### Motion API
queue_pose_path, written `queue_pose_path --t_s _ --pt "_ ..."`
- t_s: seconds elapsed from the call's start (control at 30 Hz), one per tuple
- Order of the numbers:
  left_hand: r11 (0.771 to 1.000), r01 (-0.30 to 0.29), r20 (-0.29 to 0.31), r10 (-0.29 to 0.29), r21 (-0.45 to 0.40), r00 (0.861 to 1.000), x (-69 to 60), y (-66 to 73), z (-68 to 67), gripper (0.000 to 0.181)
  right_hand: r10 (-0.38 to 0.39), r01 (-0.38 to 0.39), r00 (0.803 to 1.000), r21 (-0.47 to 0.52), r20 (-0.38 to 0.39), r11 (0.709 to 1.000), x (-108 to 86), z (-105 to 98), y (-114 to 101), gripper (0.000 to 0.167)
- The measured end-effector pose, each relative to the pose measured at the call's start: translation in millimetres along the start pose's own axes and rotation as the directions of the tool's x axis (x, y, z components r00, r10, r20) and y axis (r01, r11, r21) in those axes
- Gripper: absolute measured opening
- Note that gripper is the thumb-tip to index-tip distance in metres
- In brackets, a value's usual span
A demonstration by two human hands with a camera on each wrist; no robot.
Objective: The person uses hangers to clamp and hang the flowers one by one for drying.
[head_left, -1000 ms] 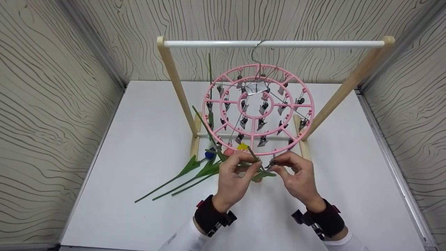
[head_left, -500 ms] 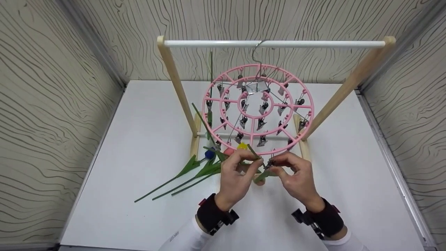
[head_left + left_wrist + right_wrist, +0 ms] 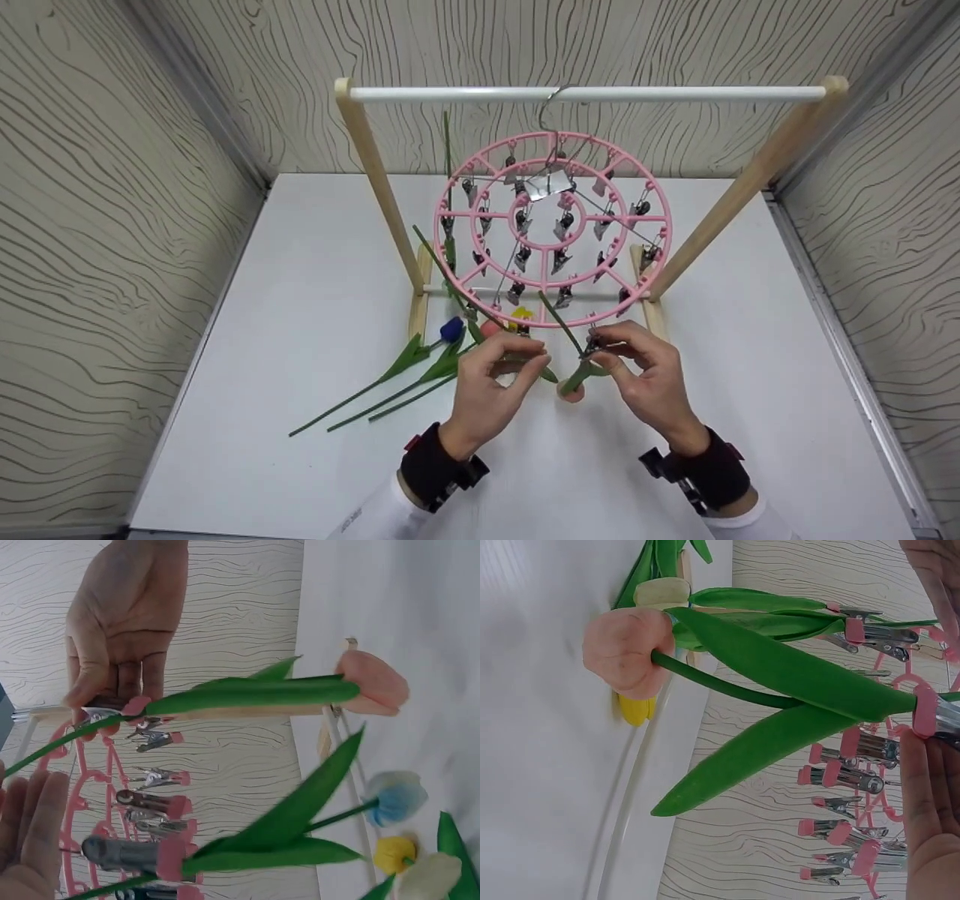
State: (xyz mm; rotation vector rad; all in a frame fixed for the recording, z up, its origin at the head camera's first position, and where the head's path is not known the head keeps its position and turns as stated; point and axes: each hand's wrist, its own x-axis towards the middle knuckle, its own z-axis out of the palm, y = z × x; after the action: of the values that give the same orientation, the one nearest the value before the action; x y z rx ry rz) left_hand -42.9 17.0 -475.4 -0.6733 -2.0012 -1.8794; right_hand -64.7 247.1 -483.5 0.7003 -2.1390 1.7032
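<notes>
My right hand (image 3: 649, 379) grips a metal clip (image 3: 112, 711) with pink tips, which hangs from the front rim of the pink round hanger (image 3: 550, 326). That clip bites the stem of a pink tulip (image 3: 626, 652), whose blossom points down. Just left of it, my left hand (image 3: 491, 390) is apart from the stem, thumb and fingers separated with nothing between them. Nearer the left wrist camera, another clip (image 3: 131, 855) holds a leafy stem with a pale blue tulip (image 3: 397, 799) hanging below.
A wooden stand with a white bar (image 3: 465, 94) carries the hanger, and several other clips dangle from its rings. On the white table (image 3: 255, 322) to the left lie several tulips, one with a dark blue blossom (image 3: 451, 330). Patterned walls (image 3: 75, 247) enclose the table.
My left hand has let go of the pink tulip's stem and drawn back to the left. The stem now stays in the clip at my right hand. The hanger has shifted slightly.
</notes>
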Motion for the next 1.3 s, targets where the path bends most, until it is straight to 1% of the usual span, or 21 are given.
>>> queue_pose_path --t_s 0.1,0.2,0.3,0.37,0.43,0.5,0.53,0.6,0.7,0.77,0.8,0.83,0.93,1.03,1.1,1.2,1.3 --pt "0.999 0.009 0.033 -0.01 0.043 0.999 -8.5 -6.9 -12.9 0.013 0.007 -0.007 1.0 0.011 -0.005 1.0 0.4 -3.3 4.0 0.033" --pt "0.993 0.033 0.045 -0.038 0.11 0.998 -16.6 -17.0 -27.2 0.013 0.006 -0.006 1.0 0.031 -0.008 1.0 0.5 -6.0 7.8 0.035" --pt "0.977 0.083 0.04 -0.092 0.195 0.995 -23.7 -28.2 -41.8 0.014 -0.013 0.014 1.0 0.07 -0.015 0.997 0.7 -7.5 10.8 0.037" --pt "0.956 0.127 0.039 -0.143 0.262 0.989 -28.0 -35.8 -51.5 0.015 -0.03 0.032 0.999 0.091 -0.025 0.995 1.3 -7.6 12.5 0.04" --pt "0.921 0.177 0.04 -0.203 0.347 0.978 -32.1 -43.0 -60.8 0.016 -0.042 0.046 0.998 0.11 -0.035 0.993 2.0 -7.7 13.8 0.041" --pt "0.872 0.211 0.037 -0.252 0.441 0.967 -36.7 -51.2 -69.7 0.017 -0.044 0.048 0.998 0.117 -0.042 0.992 2.8 -7.8 15.2 0.04" --pt "0.843 0.217 0.032 -0.267 0.492 0.963 -39.5 -56.0 -74.0 0.017 -0.042 0.047 0.998 0.117 -0.046 0.992 2.9 -7.9 16.2 0.039" --pt "0.778 0.214 0.023 -0.281 0.591 0.959 -45.7 -65.8 -82.1 0.017 -0.034 0.039 0.998 0.116 -0.05 0.992 2.9 -8.3 17.9 0.037" --pt "0.682 0.213 0.003 -0.301 0.699 0.954 -55.2 -78.4 -93.1 0.019 -0.026 0.031 0.998 0.111 -0.052 0.993 2.8 -8.6 20.7 0.036" --pt "0.624 0.236 -0.013 -0.34 0.745 0.94 -60.0 -83.7 -99.0 0.019 -0.02 0.027 0.998 0.11 -0.056 0.994 3.2 -8.8 22.1 0.035" --pt "0.601 0.253 -0.023 -0.363 0.758 0.932 -62.0 -85.7 -101.7 0.019 -0.019 0.026 0.998 0.111 -0.058 0.994 3.6 -8.9 22.6 0.036" --pt "0.581 0.277 -0.037 -0.391 0.766 0.92 -63.6 -87.6 -103.9 0.018 -0.021 0.027 0.998 0.11 -0.06 0.994 4.1 -8.8 23.2 0.035" --pt "0.532 0.337 -0.07 -0.458 0.777 0.886 -67.4 -92.2 -110.3 0.017 -0.02 0.028 0.998 0.111 -0.066 0.993 4.9 -8.8 25.0 0.034" --pt "0.495 0.383 -0.1 -0.504 0.78 0.858 -71.0 -97.4 -116.3 0.016 -0.013 0.02 0.998 0.094 -0.069 0.995 4.9 -9.2 27.5 0.033" --pt "0.479 0.397 -0.109 -0.523 0.783 0.845 -72.8 -99.8 -119.8 0.013 0.003 0.002 0.998 0.081 -0.07 0.997 4.4 -9.9 28.7 0.032" --pt "0.458 0.405 -0.111 -0.543 0.791 0.832 -75.2 -102.5 -123.4 0.01 0.038 -0.034 0.996 0.058 -0.074 0.998 3.2 -11.3 29.5 0.033" --pt "0.442 0.395 -0.101 -0.554 0.805 0.826 -76.7 -103.0 -125.7 0.007 0.06 -0.057 0.995 0.034 -0.081 0.998 1.5 -12.1 30.1 0.035"
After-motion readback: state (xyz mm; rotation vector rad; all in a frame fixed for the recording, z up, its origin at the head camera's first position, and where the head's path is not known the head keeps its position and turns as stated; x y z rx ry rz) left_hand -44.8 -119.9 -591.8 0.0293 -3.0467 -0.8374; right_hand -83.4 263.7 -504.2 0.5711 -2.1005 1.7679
